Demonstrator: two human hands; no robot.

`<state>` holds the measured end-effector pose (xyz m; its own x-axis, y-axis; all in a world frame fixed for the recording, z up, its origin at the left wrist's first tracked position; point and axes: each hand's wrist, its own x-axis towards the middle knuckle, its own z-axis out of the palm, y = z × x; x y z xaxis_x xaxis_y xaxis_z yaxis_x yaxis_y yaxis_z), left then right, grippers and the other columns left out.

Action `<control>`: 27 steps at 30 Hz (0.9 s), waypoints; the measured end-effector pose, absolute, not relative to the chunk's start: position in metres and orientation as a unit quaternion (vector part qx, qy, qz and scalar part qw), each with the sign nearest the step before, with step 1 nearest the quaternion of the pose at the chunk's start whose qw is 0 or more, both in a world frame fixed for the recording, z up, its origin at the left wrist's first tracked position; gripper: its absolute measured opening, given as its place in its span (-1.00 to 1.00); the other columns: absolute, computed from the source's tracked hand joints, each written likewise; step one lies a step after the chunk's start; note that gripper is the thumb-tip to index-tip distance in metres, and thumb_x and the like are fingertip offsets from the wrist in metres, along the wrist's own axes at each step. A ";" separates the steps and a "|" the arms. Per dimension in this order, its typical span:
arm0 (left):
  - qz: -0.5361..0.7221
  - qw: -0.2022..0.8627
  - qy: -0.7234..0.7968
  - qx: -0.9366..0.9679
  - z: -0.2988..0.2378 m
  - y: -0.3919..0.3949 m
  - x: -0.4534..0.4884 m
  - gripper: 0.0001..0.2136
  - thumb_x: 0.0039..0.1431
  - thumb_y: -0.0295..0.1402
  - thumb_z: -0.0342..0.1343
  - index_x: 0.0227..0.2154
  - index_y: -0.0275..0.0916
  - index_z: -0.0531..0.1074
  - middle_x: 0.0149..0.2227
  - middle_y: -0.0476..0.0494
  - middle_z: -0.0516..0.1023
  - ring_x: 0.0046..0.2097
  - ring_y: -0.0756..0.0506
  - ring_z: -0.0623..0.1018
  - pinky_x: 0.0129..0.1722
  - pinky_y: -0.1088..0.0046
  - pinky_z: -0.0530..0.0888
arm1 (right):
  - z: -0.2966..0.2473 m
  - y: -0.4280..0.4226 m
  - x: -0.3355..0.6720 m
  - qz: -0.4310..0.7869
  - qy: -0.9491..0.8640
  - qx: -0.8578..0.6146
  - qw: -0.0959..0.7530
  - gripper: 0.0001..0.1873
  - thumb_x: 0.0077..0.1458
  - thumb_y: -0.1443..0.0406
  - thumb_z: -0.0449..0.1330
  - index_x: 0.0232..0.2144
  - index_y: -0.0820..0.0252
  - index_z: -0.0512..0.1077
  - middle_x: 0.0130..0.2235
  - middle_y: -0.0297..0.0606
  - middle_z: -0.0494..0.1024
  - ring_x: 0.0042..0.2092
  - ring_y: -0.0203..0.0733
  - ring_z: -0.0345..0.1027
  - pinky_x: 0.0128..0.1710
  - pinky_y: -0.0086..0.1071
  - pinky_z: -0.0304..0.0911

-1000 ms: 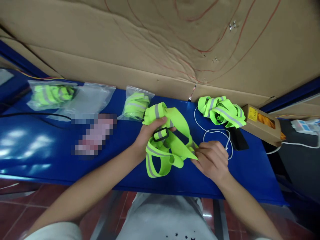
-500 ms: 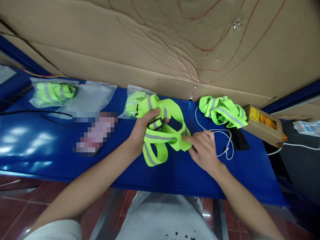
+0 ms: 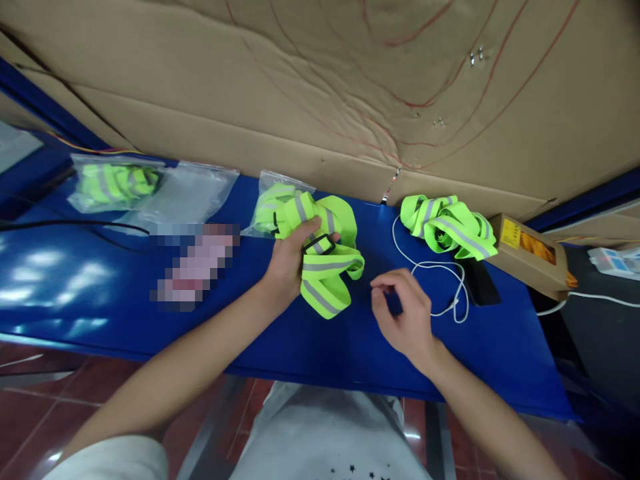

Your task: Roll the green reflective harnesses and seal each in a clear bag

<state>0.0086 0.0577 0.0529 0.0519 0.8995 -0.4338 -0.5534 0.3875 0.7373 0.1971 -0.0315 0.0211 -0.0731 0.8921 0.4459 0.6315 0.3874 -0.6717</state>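
My left hand (image 3: pixel 287 263) is closed around a folded neon-yellow reflective strap (image 3: pixel 327 267) with a grey stripe. A black buckle (image 3: pixel 319 245) shows beside the thumb, and loops of the strap hang to the right of the fingers. Apart from the strap, my right hand (image 3: pixel 404 310) hovers over the blue table (image 3: pixel 350 353). Its fingers are curled with thumb and fingertips separated, and nothing is between them. Behind my left hand, a clear zip bag (image 3: pixel 263 212) holds more neon strap and is partly hidden.
To the right lies another bundle of neon strap (image 3: pixel 450 227), near a white cable (image 3: pixel 457 287), a black phone-like object (image 3: pixel 479 283) and a cardboard box (image 3: pixel 533 257). Clear bags (image 3: pixel 200 190) and a blurred pink item (image 3: pixel 200 267) are at left. A cardboard panel (image 3: pixel 200 87) rises behind.
My right hand has let go of the strap and drawn away from it. The loops it was holding have collapsed closer to my left hand, which keeps its grip.
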 end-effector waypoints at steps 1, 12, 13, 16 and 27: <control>0.514 0.706 0.453 0.179 0.054 0.058 0.009 -0.69 0.02 -0.26 0.37 -0.20 -0.31 0.53 -0.41 -0.12 0.67 -0.46 -0.14 0.66 -0.43 0.37 0.63 | 0.019 -0.032 0.194 0.218 -0.709 -0.544 0.392 -0.91 0.29 0.28 0.18 -0.26 0.13 0.49 -0.30 -0.25 0.52 -0.25 -0.18 0.42 -0.19 -0.27 0.33; 0.383 0.820 0.379 0.193 0.066 0.045 -0.007 -0.82 0.06 -0.25 0.28 -0.47 -0.29 0.54 -0.60 -0.11 0.57 -0.62 -0.09 0.55 -0.67 0.50 0.50 | 0.011 -0.021 0.187 0.809 -0.257 -0.323 0.419 -0.48 0.07 0.22 0.39 0.08 0.06 0.42 -0.18 -0.28 0.61 -0.22 -0.20 0.53 -0.06 -0.21 0.48; 0.384 0.818 0.375 0.207 0.066 0.044 -0.007 -0.82 0.03 -0.26 0.30 -0.47 -0.29 0.55 -0.60 -0.12 0.58 -0.61 -0.09 0.56 -0.67 0.51 0.50 | 0.012 -0.022 0.187 0.808 -0.257 -0.318 0.424 -0.49 0.06 0.19 0.39 0.06 0.05 0.42 -0.21 -0.30 0.60 -0.25 -0.21 0.51 -0.10 -0.22 0.48; 0.390 0.806 0.374 0.243 0.064 0.046 -0.008 -0.82 -0.01 -0.27 0.31 -0.48 -0.31 0.56 -0.60 -0.14 0.58 -0.61 -0.10 0.56 -0.68 0.50 0.50 | 0.012 -0.024 0.190 0.792 -0.274 -0.313 0.447 -0.53 0.01 0.12 0.38 -0.03 0.05 0.45 -0.24 -0.29 0.59 -0.28 -0.21 0.45 -0.22 -0.28 0.45; 0.419 0.782 0.388 0.251 0.061 0.054 -0.009 -0.72 -0.01 -0.24 0.33 -0.27 -0.33 0.60 -0.53 -0.15 0.61 -0.55 -0.09 0.59 -0.67 0.57 0.46 | 0.020 -0.030 0.200 0.789 -0.384 -0.261 0.403 -0.34 -0.15 0.14 0.50 0.01 0.01 0.39 -0.18 -0.25 0.59 -0.23 -0.11 0.49 -0.31 -0.25 0.42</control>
<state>-0.0095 0.0537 0.0606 0.3489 0.8496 -0.3956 -0.4596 0.5230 0.7178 0.2000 -0.0297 0.0195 -0.5387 0.8363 -0.1025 -0.4354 -0.3804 -0.8159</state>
